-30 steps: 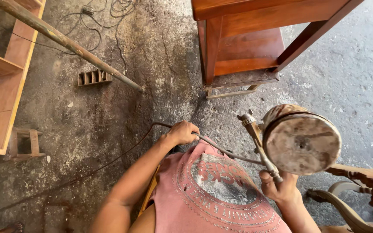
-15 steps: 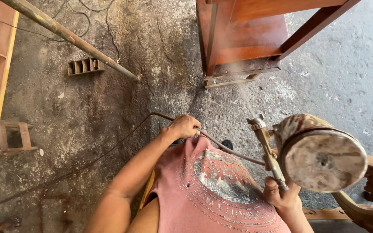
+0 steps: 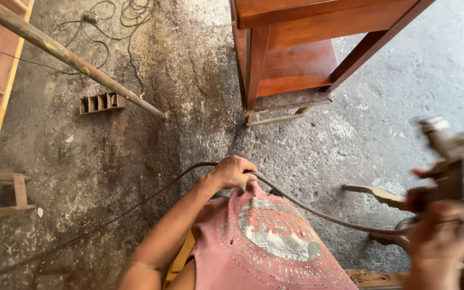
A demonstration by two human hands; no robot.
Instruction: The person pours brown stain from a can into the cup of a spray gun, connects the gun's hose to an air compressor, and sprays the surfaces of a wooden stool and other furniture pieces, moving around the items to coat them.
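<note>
One hose (image 3: 307,209) in left grip (image 3: 232,172); right grip (image 3: 439,241) grasps one spray gun (image 3: 447,161).

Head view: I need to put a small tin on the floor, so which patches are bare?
Bare concrete lies between the slotted block and the left hand on the hose, and right of the wooden cabinet. It is crowded near the blurred right hand with the spray tool, and by the cables.

Reddish-brown varnished cabinet (image 3: 302,59), dark hose (image 3: 318,212), faded pink shirt (image 3: 264,241) with a pale round print, mottled grey concrete floor (image 3: 151,156).
</note>
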